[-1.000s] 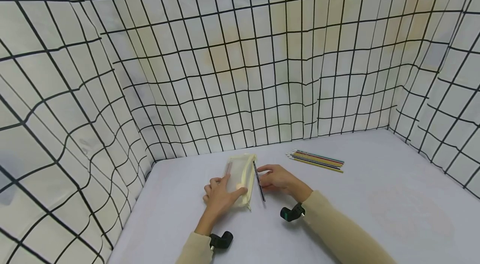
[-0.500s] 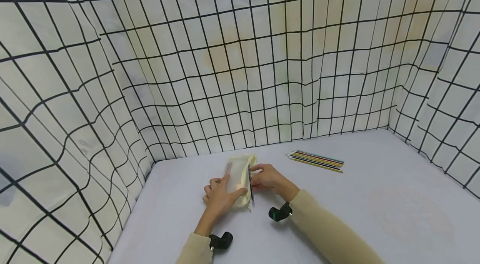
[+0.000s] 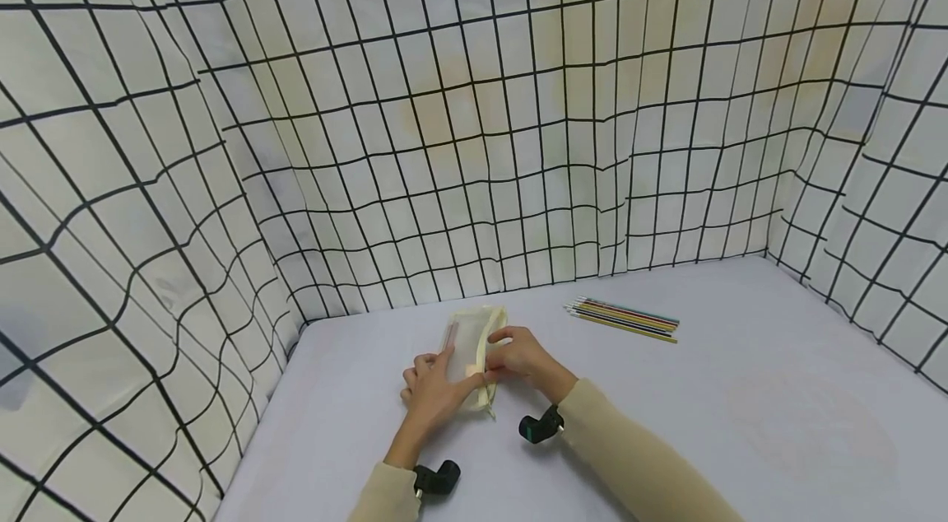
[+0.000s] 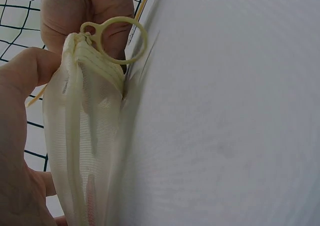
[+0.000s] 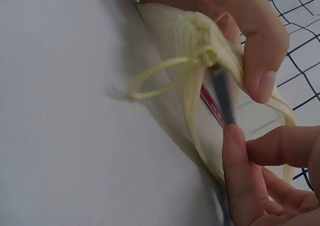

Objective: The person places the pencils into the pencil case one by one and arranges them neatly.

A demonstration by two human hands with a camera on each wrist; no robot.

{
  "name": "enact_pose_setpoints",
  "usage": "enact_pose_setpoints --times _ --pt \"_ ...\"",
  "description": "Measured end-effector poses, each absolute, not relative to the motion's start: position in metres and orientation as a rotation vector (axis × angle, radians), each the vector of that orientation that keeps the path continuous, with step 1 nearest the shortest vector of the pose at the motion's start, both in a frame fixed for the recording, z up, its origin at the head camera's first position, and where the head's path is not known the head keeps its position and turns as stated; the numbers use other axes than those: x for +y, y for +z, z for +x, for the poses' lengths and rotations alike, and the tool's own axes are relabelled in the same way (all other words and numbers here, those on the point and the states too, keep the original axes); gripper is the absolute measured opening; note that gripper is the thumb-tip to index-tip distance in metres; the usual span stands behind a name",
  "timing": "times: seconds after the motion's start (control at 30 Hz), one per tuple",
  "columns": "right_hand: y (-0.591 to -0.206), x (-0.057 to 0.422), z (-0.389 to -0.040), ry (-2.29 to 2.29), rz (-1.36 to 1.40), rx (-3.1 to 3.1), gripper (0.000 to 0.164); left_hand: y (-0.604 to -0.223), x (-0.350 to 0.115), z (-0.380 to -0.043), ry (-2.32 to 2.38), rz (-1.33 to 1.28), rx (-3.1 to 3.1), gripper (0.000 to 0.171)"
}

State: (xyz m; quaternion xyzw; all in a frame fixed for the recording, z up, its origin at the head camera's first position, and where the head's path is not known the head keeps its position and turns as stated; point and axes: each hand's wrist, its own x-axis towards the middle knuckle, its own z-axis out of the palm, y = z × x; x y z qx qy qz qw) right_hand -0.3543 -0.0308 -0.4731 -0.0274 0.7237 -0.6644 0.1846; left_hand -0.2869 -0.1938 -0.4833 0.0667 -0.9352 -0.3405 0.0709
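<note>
A pale yellow mesh pencil case [image 3: 465,331] lies on the table with its zip side opened toward the right. My left hand [image 3: 434,392] grips it, thumb at the zipped edge and fingers over the mesh. My right hand [image 3: 522,357] pinches a dark pencil [image 5: 223,93] whose end reaches into the mouth of the case in the right wrist view. Inside shows a red pencil [image 5: 212,103]. A ring-shaped zip pull [image 4: 145,40] hangs from the near end in the left wrist view. The head view hides the dark pencil behind my right hand.
Several coloured pencils [image 3: 624,320] lie side by side on the white table [image 3: 741,390], right of and beyond the case. White cloth walls with a black grid [image 3: 474,176] stand behind the table and on both sides.
My right hand has moved left with the dark pencil, from beside the case to its mouth. My left hand has stayed put, and the loose pencils have not moved.
</note>
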Motion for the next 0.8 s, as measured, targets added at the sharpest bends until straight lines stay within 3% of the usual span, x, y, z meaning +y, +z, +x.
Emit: enact_pose_setpoints --times 0.33,0.8 --pt "-0.474 -0.020 -0.352 -1.877 -0.119 2.071 0.037 -0.485 -0.194 -0.287 -1.021 0.202 -2.804 0.095" --pt "-0.464 0.032 -0.361 -1.742 -0.130 2.280 0.035 -0.483 -0.194 -0.288 -1.011 0.207 -2.817 0.094"
